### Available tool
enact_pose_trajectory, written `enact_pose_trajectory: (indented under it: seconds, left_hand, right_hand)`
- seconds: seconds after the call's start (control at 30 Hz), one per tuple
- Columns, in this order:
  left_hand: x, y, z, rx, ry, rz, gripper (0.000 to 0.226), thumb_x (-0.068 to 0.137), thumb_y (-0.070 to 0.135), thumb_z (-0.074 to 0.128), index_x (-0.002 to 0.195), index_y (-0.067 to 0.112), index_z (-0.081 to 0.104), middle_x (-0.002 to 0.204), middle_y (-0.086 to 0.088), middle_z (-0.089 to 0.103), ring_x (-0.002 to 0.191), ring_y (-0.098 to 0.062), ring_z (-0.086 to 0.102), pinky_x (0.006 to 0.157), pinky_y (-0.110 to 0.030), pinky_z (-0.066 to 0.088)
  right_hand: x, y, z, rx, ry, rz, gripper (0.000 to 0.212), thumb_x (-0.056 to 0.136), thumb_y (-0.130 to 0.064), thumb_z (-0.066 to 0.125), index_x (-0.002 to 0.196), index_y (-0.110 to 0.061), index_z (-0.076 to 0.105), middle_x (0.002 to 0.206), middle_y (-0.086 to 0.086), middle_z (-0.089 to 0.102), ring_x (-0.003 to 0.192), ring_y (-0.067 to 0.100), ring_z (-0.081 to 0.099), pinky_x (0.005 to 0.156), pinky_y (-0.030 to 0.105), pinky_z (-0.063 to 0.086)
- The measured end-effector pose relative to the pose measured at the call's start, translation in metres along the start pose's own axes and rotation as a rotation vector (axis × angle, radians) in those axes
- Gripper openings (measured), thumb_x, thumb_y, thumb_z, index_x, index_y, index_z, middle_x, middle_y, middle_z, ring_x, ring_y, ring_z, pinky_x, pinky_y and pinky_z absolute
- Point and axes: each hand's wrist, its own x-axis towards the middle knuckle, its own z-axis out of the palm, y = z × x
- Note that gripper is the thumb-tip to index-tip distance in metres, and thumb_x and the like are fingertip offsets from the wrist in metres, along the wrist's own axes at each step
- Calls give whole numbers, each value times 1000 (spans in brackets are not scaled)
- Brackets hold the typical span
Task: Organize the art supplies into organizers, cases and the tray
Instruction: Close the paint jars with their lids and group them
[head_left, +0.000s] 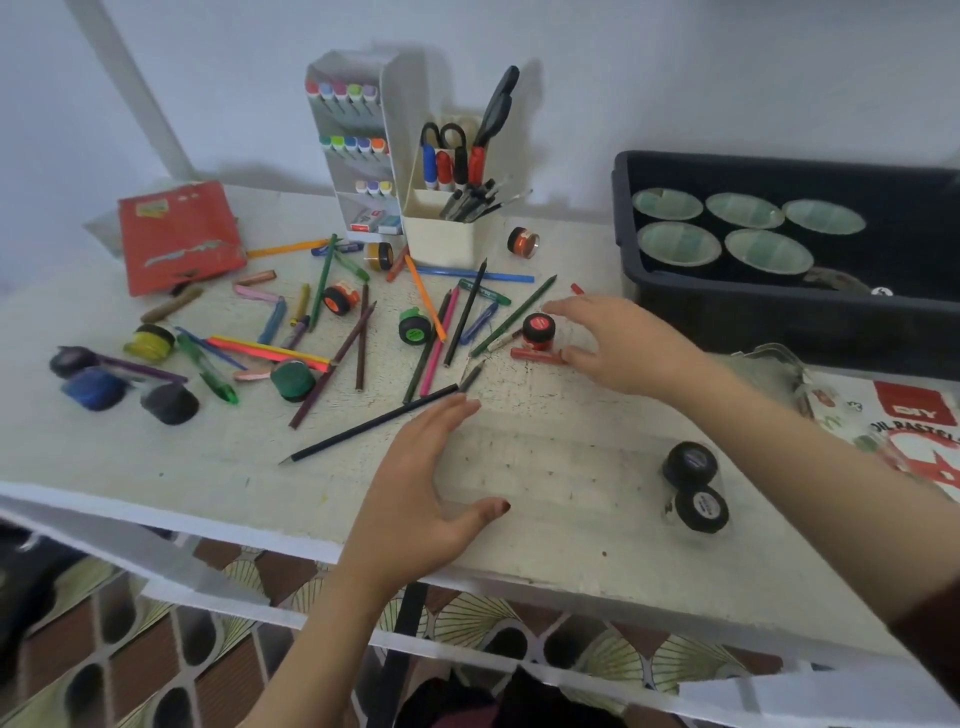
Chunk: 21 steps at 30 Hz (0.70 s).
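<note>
Coloured pencils, crayons and small paint jars lie scattered over the white table (545, 467). My right hand (623, 345) hovers with spread fingers just right of a red paint jar (538, 329) and above a red crayon (535, 355), holding nothing. My left hand (421, 493) is open, fingers straight, its tips beside the end of a long black pencil (371, 423). A white marker organizer (358, 145) and a cream pen holder (447, 228) stand at the back. A black tray (779, 312) with several round pots sits at the right.
A red case (179, 236) lies at the back left. Two black jars (696, 491) rest near the front right edge. An oil pastel box (914, 431) lies at the far right. Blue, black and yellow jars sit at the left.
</note>
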Motion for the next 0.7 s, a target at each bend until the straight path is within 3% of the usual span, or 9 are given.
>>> enact_pose_trajectory:
  seconds: [0.2,0.43,0.53,0.7]
  left_hand:
    - [0,-1,-1,-16,5,-1,80,69,58,65,140,37,34,146,21,34,135,8,24,106,-1,14]
    - [0,-2,-1,-13,17,4,80,67,59,64,139,40,33,145,21,35,134,9,26,105,-1,15]
    - [1,-1,-1,-17,21,10,79,67,59,65,138,40,34,144,21,37,133,8,28,105,-2,17]
    - [0,-1,-1,-34,32,-5,78,66,59,65,136,43,35,142,23,38,131,9,30,102,0,19]
  right_hand:
    - [20,-4,15,55,-16,26,49,91,-20,57,138,-23,44,131,0,57,113,17,55,91,29,44]
    - [-8,1,4,209,133,-13,30,82,-25,69,109,-24,56,99,-10,56,89,8,52,71,15,38]
    - [-36,1,-4,345,144,-49,31,77,-27,67,106,-32,55,95,-16,58,85,0,53,71,10,40]
    - [-87,5,-14,392,25,-101,26,75,-31,69,98,-38,60,89,-24,60,90,-2,53,75,6,39]
